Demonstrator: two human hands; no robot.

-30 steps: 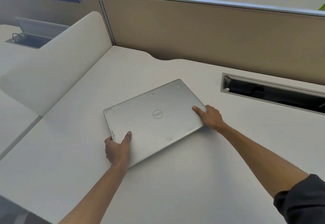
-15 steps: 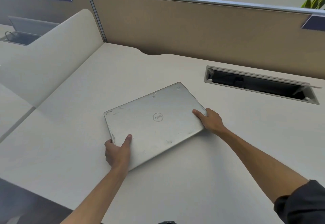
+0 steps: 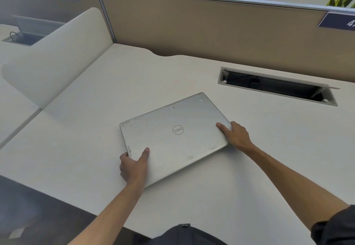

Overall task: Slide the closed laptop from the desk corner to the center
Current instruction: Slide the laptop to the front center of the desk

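A closed silver laptop (image 3: pixel 172 135) with a round logo on its lid lies flat and turned at an angle on the white desk (image 3: pixel 269 158). My left hand (image 3: pixel 133 165) grips its near left corner, thumb on the lid and fingers wrapped around the edge. My right hand (image 3: pixel 235 135) holds its right corner, thumb pressed on the lid. Both forearms reach in from the bottom of the view.
An open cable tray slot (image 3: pixel 276 86) is recessed in the desk at the back right. A tan partition wall (image 3: pixel 211 29) runs along the back. A curved white divider panel (image 3: pixel 55 56) stands at the left. The desk's near edge falls off at bottom left.
The laptop has slid a little to the right and toward me with both hands on it. The view has tipped downward, showing more of the near desk edge.
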